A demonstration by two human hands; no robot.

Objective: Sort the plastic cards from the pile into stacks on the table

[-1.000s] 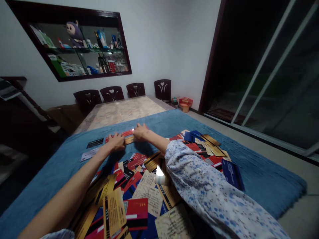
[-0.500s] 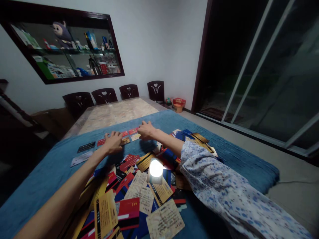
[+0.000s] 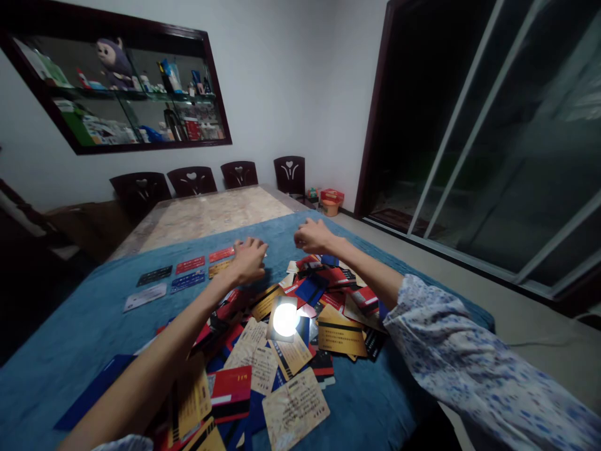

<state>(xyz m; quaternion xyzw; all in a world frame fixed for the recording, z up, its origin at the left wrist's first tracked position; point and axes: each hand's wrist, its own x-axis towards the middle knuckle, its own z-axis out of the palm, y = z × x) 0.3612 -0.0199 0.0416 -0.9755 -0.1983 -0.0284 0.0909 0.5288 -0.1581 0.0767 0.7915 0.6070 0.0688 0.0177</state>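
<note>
My left hand (image 3: 250,258) reaches over the far right end of two rows of laid-out cards, its fingers apart and bent downward, covering part of the row. A black card (image 3: 154,275), a red card (image 3: 190,265) and another red card (image 3: 220,254) form the far row. The near row has a white card (image 3: 145,297), a blue card (image 3: 188,280) and a gold card (image 3: 218,269). To the right, my right hand (image 3: 313,236) hovers past the heap with fingers curled together; what they hold, if anything, is hidden. The heap of mixed cards (image 3: 295,407) lies nearest me.
A blue cloth (image 3: 61,338) covers the near part of the table, with bare marble-patterned top (image 3: 220,210) beyond. Dark chairs (image 3: 239,174) stand along the far side. A bright glare lies on the heap's middle. Sliding glass doors (image 3: 526,138) are at the right.
Both hands have moved right along the rows, the right one further and away from the cards. The blue card in the near row now shows. My view has shifted slightly.
</note>
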